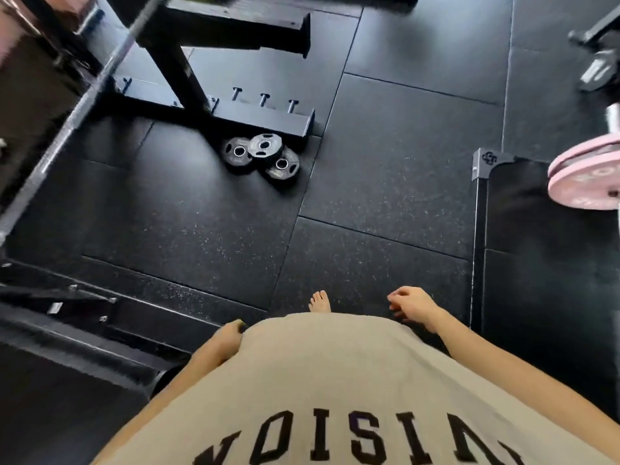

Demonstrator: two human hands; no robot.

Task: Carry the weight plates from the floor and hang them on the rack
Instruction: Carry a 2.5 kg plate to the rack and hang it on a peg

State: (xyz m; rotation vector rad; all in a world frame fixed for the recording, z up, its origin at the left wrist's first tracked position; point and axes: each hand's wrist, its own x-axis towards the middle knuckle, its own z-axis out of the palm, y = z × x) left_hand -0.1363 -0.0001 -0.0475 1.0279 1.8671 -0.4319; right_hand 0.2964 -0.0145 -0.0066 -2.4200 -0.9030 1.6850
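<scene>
I see the right hand (411, 305) with fingers loosely curled, holding nothing, beside my beige shirt (335, 380). The left hand (231, 333) is half hidden by the shirt hem; I cannot tell how its fingers lie. Three small weight plates (263, 156) overlap on the floor (201, 213), well ahead, touching the rack (214, 105) base.

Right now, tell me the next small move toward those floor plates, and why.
Probably step forward toward the three small black plates lying by the rack base. They are out of reach on the floor ahead; the right hand hangs free, and the left hand is partly hidden by the shirt.
</scene>
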